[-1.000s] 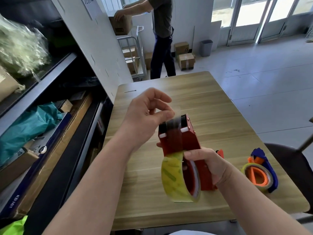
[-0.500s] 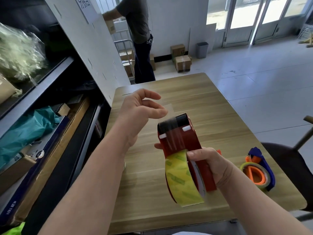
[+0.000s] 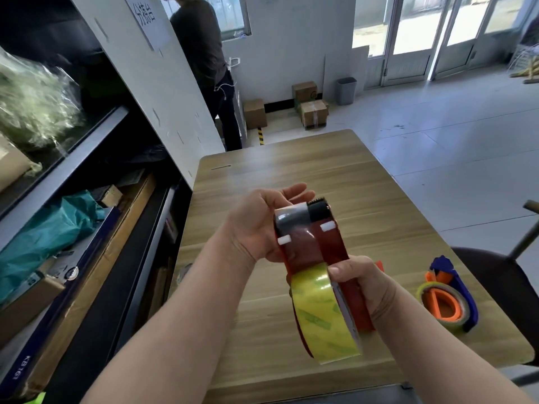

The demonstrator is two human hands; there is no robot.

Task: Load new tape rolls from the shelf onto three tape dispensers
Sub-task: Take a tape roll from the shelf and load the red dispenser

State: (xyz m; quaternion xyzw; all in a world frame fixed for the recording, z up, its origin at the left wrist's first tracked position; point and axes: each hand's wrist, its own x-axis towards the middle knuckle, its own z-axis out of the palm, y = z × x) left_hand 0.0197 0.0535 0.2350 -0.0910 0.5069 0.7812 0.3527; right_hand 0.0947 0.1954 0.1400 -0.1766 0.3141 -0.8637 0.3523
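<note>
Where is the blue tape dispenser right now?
In the head view, the blue tape dispenser lies on the wooden table near its right edge, just right of the right hand.

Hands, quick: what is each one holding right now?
Left hand: closed around the front end of the red plastic tape dispenser.
Right hand: closed on the same dispenser's handle, beside its yellowish clear tape roll.

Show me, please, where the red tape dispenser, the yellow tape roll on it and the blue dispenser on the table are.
red tape dispenser [image 3: 331,246], head view, on its red side plate.
yellow tape roll [image 3: 320,319], head view, on its outer wound face.
blue dispenser [image 3: 463,290], head view, on its blue frame.
</note>
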